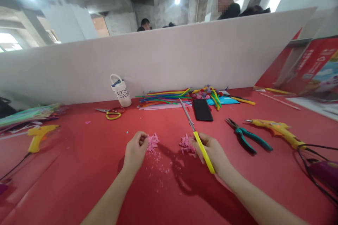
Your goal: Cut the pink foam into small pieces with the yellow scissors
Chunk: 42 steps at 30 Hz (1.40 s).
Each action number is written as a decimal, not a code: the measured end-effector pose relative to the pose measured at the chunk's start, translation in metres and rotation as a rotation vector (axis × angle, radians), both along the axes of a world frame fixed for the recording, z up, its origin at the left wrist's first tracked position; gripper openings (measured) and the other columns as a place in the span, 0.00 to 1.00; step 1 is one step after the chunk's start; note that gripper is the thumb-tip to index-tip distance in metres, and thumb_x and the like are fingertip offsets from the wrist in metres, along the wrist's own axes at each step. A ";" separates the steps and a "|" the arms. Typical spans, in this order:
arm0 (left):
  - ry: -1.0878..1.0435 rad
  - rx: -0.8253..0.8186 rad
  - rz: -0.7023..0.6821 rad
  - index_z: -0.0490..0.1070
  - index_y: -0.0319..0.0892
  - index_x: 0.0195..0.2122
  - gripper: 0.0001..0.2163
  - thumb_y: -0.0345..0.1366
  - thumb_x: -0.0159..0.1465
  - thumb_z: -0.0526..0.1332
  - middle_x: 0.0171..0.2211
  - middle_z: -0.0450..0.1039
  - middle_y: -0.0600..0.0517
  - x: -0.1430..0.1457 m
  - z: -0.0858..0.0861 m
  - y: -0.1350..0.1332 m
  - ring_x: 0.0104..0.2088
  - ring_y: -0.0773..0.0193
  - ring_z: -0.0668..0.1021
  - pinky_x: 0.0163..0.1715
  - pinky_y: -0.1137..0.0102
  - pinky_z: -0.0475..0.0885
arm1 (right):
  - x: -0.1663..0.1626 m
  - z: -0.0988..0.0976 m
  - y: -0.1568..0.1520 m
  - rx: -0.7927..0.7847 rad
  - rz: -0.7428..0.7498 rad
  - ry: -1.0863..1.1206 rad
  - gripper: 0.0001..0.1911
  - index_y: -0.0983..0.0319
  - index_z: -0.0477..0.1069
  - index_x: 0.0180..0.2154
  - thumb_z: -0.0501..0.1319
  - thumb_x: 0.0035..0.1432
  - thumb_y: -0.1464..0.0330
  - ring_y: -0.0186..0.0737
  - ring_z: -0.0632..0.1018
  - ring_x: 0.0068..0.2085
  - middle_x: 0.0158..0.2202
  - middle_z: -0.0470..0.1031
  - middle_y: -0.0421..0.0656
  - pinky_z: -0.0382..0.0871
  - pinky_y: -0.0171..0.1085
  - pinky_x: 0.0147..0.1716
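My right hand (211, 149) is closed around scissors (201, 147) with yellow handles, their blades pointing up and away from me. Right beside its fingertips lies a heap of small pink cut pieces (186, 143). Another heap of pink pieces (152, 142) touches the fingers of my left hand (136, 149). That hand is curled with thumb and fingers pressed together; anything pinched there is hidden. Tiny pink scraps (165, 168) are scattered on the red table (148, 197) between my hands.
Farther back are pipe cleaners (163, 98), a black phone (202, 109), a white cup (121, 93) and a second pair of scissors (113, 114). Green-handled pliers (246, 135) and a yellow glue gun (277, 130) lie right. Another glue gun (39, 135) is left. A white partition (169, 59) stands behind.
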<state>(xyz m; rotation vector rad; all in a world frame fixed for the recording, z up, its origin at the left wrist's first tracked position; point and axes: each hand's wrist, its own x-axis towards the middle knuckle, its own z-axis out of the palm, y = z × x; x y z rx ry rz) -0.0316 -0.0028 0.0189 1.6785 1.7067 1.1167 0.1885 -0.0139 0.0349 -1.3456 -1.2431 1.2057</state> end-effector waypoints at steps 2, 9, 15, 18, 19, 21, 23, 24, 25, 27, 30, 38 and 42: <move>-0.130 -0.040 -0.026 0.60 0.41 0.30 0.06 0.38 0.55 0.51 0.23 0.64 0.55 0.005 0.003 -0.003 0.19 0.70 0.65 0.19 0.75 0.60 | -0.001 0.001 -0.002 0.001 0.022 0.000 0.08 0.61 0.61 0.23 0.56 0.43 0.64 0.26 0.60 0.11 0.11 0.58 0.31 0.51 0.28 0.10; -0.791 -0.433 -0.281 0.62 0.38 0.26 0.07 0.36 0.52 0.58 0.20 0.65 0.55 0.044 0.008 -0.034 0.14 0.78 0.60 0.13 0.80 0.54 | -0.017 -0.001 -0.020 -0.054 0.214 0.005 0.05 0.61 0.60 0.22 0.56 0.43 0.66 0.25 0.59 0.11 0.12 0.59 0.30 0.52 0.27 0.10; -0.804 -0.592 -0.375 0.65 0.37 0.24 0.06 0.35 0.50 0.59 0.17 0.66 0.55 0.056 0.010 -0.046 0.12 0.77 0.63 0.12 0.80 0.53 | -0.020 -0.004 -0.027 -0.094 0.346 0.051 0.06 0.61 0.60 0.24 0.54 0.46 0.65 0.25 0.58 0.10 0.12 0.58 0.30 0.50 0.26 0.09; -0.715 -0.607 -0.375 0.65 0.38 0.24 0.05 0.34 0.50 0.60 0.16 0.66 0.56 0.057 0.010 -0.046 0.12 0.76 0.64 0.12 0.79 0.54 | -0.018 -0.004 -0.026 -0.107 0.370 0.044 0.06 0.61 0.60 0.24 0.54 0.47 0.65 0.24 0.58 0.10 0.11 0.58 0.30 0.49 0.25 0.09; -0.686 -0.604 -0.376 0.65 0.38 0.23 0.05 0.34 0.49 0.60 0.15 0.65 0.57 0.058 0.010 -0.046 0.12 0.75 0.64 0.12 0.78 0.54 | -0.018 -0.004 -0.026 -0.106 0.372 0.035 0.05 0.61 0.59 0.23 0.54 0.46 0.67 0.24 0.58 0.10 0.12 0.59 0.30 0.49 0.25 0.09; -0.649 -0.581 -0.371 0.64 0.39 0.23 0.05 0.33 0.49 0.60 0.14 0.63 0.58 0.059 0.011 -0.046 0.12 0.75 0.63 0.13 0.78 0.54 | -0.017 -0.003 -0.026 -0.099 0.366 0.018 0.03 0.61 0.59 0.22 0.54 0.44 0.70 0.23 0.58 0.10 0.12 0.60 0.30 0.49 0.25 0.09; -0.627 -0.544 -0.359 0.63 0.39 0.21 0.05 0.34 0.49 0.59 0.13 0.61 0.59 0.060 0.011 -0.047 0.12 0.75 0.62 0.13 0.77 0.55 | -0.017 -0.002 -0.027 -0.095 0.350 0.017 0.03 0.61 0.58 0.22 0.53 0.43 0.72 0.23 0.58 0.11 0.12 0.60 0.30 0.50 0.25 0.10; -0.617 -0.527 -0.347 0.64 0.39 0.21 0.06 0.35 0.49 0.59 0.12 0.60 0.59 0.060 0.012 -0.047 0.13 0.75 0.62 0.14 0.77 0.55 | -0.017 -0.001 -0.028 -0.094 0.340 0.021 0.03 0.61 0.58 0.22 0.53 0.43 0.72 0.23 0.59 0.11 0.12 0.60 0.30 0.50 0.25 0.10; -0.606 -0.515 -0.338 0.65 0.39 0.22 0.06 0.36 0.49 0.59 0.13 0.60 0.59 0.061 0.013 -0.048 0.13 0.74 0.62 0.15 0.77 0.56 | -0.018 0.000 -0.029 -0.092 0.330 0.025 0.02 0.61 0.58 0.22 0.53 0.43 0.72 0.23 0.59 0.11 0.13 0.60 0.30 0.50 0.25 0.10; -0.589 -0.499 -0.336 0.66 0.39 0.23 0.06 0.36 0.49 0.60 0.14 0.61 0.58 0.061 0.014 -0.049 0.15 0.73 0.63 0.16 0.76 0.57 | -0.018 0.001 -0.030 -0.083 0.317 0.030 0.02 0.61 0.58 0.22 0.53 0.43 0.71 0.24 0.59 0.12 0.12 0.59 0.30 0.50 0.25 0.10; -0.534 -0.440 -0.367 0.65 0.39 0.22 0.04 0.34 0.49 0.59 0.16 0.61 0.58 0.061 0.014 -0.050 0.16 0.72 0.64 0.18 0.75 0.58 | -0.019 0.002 -0.031 -0.072 0.324 0.043 0.03 0.60 0.58 0.22 0.54 0.43 0.71 0.24 0.58 0.11 0.12 0.58 0.29 0.50 0.25 0.10; -0.132 -0.052 -0.231 0.65 0.41 0.21 0.03 0.30 0.51 0.55 0.22 0.64 0.55 0.048 0.012 -0.040 0.24 0.67 0.67 0.26 0.72 0.61 | -0.020 -0.002 -0.033 -0.085 0.324 0.057 0.06 0.60 0.56 0.21 0.52 0.46 0.69 0.24 0.57 0.10 0.09 0.53 0.28 0.52 0.26 0.11; -0.459 -0.321 -0.207 0.65 0.41 0.23 0.05 0.36 0.50 0.57 0.16 0.59 0.59 0.048 0.010 -0.035 0.16 0.72 0.61 0.18 0.75 0.57 | -0.023 -0.004 -0.032 -0.144 0.348 0.050 0.02 0.60 0.59 0.24 0.53 0.42 0.71 0.25 0.58 0.11 0.10 0.54 0.28 0.49 0.25 0.10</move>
